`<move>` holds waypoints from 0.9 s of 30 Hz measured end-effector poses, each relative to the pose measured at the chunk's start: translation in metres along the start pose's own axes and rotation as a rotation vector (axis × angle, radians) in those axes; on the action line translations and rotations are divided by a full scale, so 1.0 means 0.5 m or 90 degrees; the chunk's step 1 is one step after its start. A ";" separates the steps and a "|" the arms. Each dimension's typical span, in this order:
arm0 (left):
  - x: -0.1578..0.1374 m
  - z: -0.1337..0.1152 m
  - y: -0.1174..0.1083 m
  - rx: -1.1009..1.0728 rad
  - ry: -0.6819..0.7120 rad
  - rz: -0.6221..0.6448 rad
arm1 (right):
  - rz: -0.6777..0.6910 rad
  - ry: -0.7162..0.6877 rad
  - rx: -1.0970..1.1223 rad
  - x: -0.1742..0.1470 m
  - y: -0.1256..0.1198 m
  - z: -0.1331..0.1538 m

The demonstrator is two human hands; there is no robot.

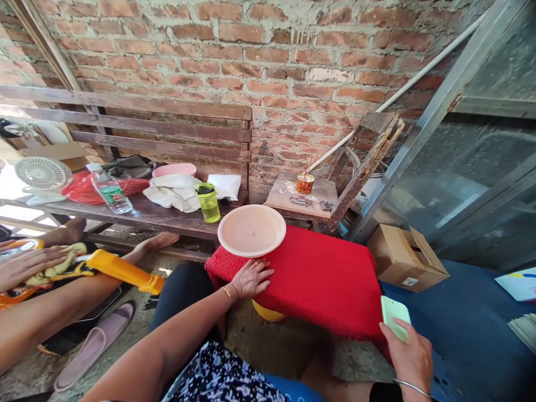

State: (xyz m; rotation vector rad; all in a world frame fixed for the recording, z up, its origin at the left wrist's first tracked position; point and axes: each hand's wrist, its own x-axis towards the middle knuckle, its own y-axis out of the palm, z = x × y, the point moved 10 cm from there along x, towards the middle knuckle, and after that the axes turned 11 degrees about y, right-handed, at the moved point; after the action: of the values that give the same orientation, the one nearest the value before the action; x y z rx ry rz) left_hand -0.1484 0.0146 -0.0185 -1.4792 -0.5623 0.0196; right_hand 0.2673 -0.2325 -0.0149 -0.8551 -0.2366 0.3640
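Note:
My left hand (251, 278) rests flat on the red cloth (326, 273) near its front left edge, fingers a little apart and holding nothing. Just beyond its fingertips stands a wide, shallow, pale pink basin (251, 229) on the cloth's left part, with only a few dark specks inside. At the cloth's front right corner, my right hand (408, 352) is closed around a flat, pale green, rounded rectangular object (394, 314). It has a small mark near its top edge; its exact kind does not show.
Left, a wooden bench (167, 220) carries a fan (44, 176), water bottle (112, 192), white cloth (173, 191) and green bottle (208, 202). Another person's hand (31, 265) holds a cloth against a yellow item (121, 268). A chair (288, 192) and carton (404, 257) stand right.

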 end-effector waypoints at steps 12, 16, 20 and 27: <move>0.000 0.000 -0.003 0.004 0.005 0.005 | 0.173 -0.242 0.100 -0.109 0.160 0.210; 0.000 -0.001 -0.004 0.002 0.009 -0.002 | 0.054 -0.111 0.054 0.001 0.080 0.062; 0.001 -0.001 -0.001 0.005 0.002 0.006 | -0.056 0.022 -0.009 0.070 0.003 -0.045; -0.002 0.002 0.004 0.005 0.002 0.008 | 0.055 -0.200 0.103 -0.035 0.131 0.182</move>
State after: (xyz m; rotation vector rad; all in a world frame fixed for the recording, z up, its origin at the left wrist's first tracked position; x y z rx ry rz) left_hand -0.1488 0.0153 -0.0207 -1.4751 -0.5506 0.0291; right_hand 0.2056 -0.1376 -0.0084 -0.6467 -0.4561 0.5912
